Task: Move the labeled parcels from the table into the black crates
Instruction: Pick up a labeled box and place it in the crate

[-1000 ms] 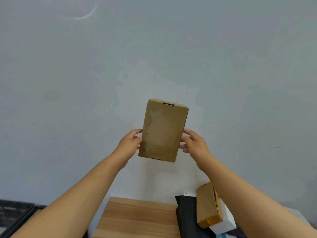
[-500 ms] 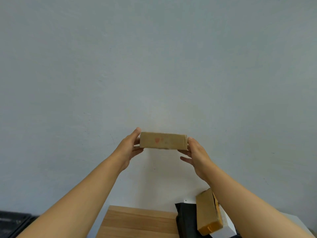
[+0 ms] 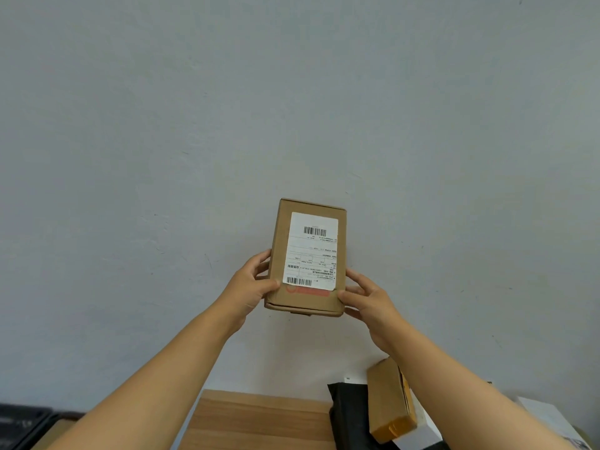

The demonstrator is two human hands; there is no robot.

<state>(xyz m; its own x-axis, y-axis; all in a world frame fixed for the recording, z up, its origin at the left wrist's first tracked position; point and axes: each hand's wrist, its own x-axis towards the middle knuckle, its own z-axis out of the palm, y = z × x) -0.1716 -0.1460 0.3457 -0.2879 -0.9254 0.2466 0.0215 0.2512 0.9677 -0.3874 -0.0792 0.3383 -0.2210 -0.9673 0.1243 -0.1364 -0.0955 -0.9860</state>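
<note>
I hold a brown cardboard parcel (image 3: 306,258) upright in front of the grey wall, well above the table. Its white shipping label with barcodes faces me. My left hand (image 3: 251,284) grips the parcel's lower left edge, thumb on the front face. My right hand (image 3: 367,298) grips the lower right edge, thumb at the bottom corner. Part of a black crate (image 3: 22,423) shows at the bottom left corner.
A wooden table (image 3: 259,420) lies below. On its right side sit a black bag parcel (image 3: 345,417), a brown box (image 3: 388,404) tilted on it, and a white box (image 3: 428,430). The wall stands close behind.
The parcel has been turned over between my hands: first its plain back faced me, then its narrow edge, and now the labeled face points at me.
</note>
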